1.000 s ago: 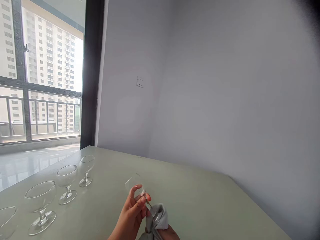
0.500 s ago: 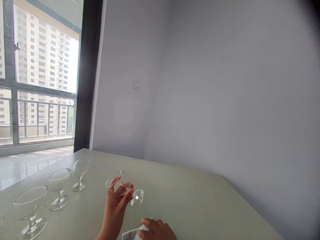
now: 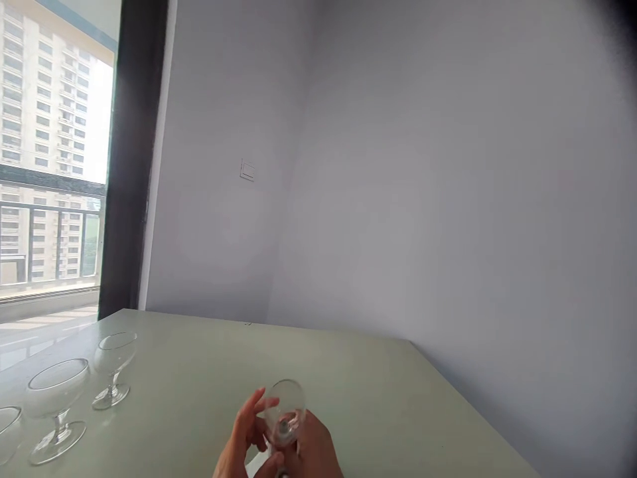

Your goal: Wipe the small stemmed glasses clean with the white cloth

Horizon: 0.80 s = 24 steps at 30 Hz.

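A clear stemmed glass (image 3: 287, 406) is between my two hands near the bottom edge of the head view, its rim up and its bowl tipped a little. My left hand (image 3: 243, 431) curls around the glass from the left, thumb low near the stem and one finger raised along the bowl. On the other side, my right hand (image 3: 316, 448) is closed against the lower bowl and stem; its fingers are mostly hidden. Part of a white cloth (image 3: 257, 463) shows between the hands, low down. How much of the cloth my right hand grips is hidden.
Several like glasses stand upright at the left of the pale green table (image 3: 378, 398): a far glass (image 3: 114, 362), a middle glass (image 3: 57, 392) and a near glass (image 3: 8, 431) cut by the frame. Grey walls (image 3: 423, 199) rise behind, with a window (image 3: 50, 199) on the left.
My left hand has brought the glass right and down, turning its rim upward. My right hand has come up from the tabletop cloth to the glass. The view has swung right.
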Available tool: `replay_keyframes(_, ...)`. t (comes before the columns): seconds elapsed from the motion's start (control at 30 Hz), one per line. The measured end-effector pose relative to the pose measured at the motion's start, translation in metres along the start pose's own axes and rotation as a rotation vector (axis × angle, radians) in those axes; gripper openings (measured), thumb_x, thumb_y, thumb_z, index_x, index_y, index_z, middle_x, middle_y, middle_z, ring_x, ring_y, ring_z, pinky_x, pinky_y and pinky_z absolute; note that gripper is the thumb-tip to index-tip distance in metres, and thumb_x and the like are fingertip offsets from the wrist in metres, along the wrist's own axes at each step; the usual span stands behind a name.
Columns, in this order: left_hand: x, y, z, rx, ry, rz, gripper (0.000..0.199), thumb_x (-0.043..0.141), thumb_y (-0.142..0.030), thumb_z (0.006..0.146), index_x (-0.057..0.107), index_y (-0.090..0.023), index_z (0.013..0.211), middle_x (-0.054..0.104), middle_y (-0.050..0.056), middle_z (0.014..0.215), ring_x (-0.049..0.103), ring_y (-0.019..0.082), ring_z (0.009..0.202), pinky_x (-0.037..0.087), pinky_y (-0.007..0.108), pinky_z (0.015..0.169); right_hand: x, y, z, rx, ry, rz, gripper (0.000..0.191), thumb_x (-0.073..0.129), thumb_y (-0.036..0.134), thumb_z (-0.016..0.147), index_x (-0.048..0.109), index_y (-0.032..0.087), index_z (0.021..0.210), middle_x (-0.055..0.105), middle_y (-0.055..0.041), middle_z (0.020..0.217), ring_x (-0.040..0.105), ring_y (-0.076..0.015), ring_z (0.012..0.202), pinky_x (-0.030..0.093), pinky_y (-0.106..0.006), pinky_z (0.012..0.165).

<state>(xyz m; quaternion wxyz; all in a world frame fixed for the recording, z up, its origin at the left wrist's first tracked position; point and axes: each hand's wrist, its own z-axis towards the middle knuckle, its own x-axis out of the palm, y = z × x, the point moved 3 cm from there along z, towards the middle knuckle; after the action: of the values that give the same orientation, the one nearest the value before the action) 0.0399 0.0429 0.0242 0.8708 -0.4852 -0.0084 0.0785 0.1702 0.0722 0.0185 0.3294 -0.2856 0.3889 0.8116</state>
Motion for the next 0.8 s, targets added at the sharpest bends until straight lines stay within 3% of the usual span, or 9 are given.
replay_keyframes(0.1, -0.005, 0.015, 0.008, -0.038, -0.019, 0.133, 0.053, 0.045, -0.043, 0.078, 0.03, -0.033, 0.128, 0.054, 0.005, 0.115, 0.054, 0.015, 0.07, 0.047, 0.031, 0.064, -0.023, -0.039, 0.018, 0.307, 0.037, 0.041, 0.02, 0.046, 0.032, 0.081, 0.063, 0.022, 0.079, 0.069, -0.0002, 0.075, 0.062, -0.015, 0.07, 0.041, -0.022, 0.064)
replay_keyframes(0.27, -0.009, 0.055, 0.014, -0.257, 0.052, 0.224, 0.049, 0.039, -0.032, 0.073, 0.036, -0.026, 0.121, 0.056, 0.004, 0.1, 0.053, 0.014, 0.067, 0.046, 0.027, 0.06, -0.064, -0.133, 0.049, 0.578, -0.011, -0.115, 0.017, 0.048, 0.024, 0.084, 0.063, 0.016, 0.081, 0.069, -0.0073, 0.083, 0.063, -0.0195, 0.079, 0.043, -0.028, 0.068)
replay_keyframes(0.4, -0.006, 0.074, 0.013, -0.312, 0.155, 0.245, 0.05, 0.037, -0.029, 0.07, 0.035, -0.024, 0.12, 0.057, 0.003, 0.095, 0.053, 0.012, 0.064, 0.044, 0.024, 0.059, -0.074, -0.186, 0.053, 0.715, -0.002, -0.208, 0.02, 0.05, 0.03, 0.088, 0.06, 0.015, 0.081, 0.065, -0.0023, 0.081, 0.06, -0.0147, 0.073, 0.047, -0.032, 0.069)
replay_keyframes(0.53, -0.005, 0.076, 0.012, -0.313, 0.158, 0.241, 0.049, 0.04, -0.03, 0.068, 0.038, -0.026, 0.118, 0.058, 0.001, 0.092, 0.053, 0.013, 0.062, 0.044, 0.024, 0.059, -0.071, -0.205, 0.054, 0.747, 0.037, -0.243, 0.025, 0.05, 0.036, 0.089, 0.06, 0.014, 0.085, 0.063, -0.0008, 0.081, 0.06, -0.0137, 0.073, 0.049, -0.033, 0.069)
replay_keyframes(0.8, -0.004, 0.07, 0.011, -0.305, 0.169, 0.209, 0.049, 0.044, -0.024, 0.065, 0.043, -0.025, 0.114, 0.06, 0.002, 0.092, 0.054, 0.013, 0.063, 0.043, 0.025, 0.059, -0.068, -0.215, 0.053, 0.771, 0.035, -0.27, 0.024, 0.049, 0.036, 0.088, 0.061, 0.015, 0.082, 0.065, -0.0033, 0.082, 0.061, -0.0162, 0.076, 0.047, -0.033, 0.07)
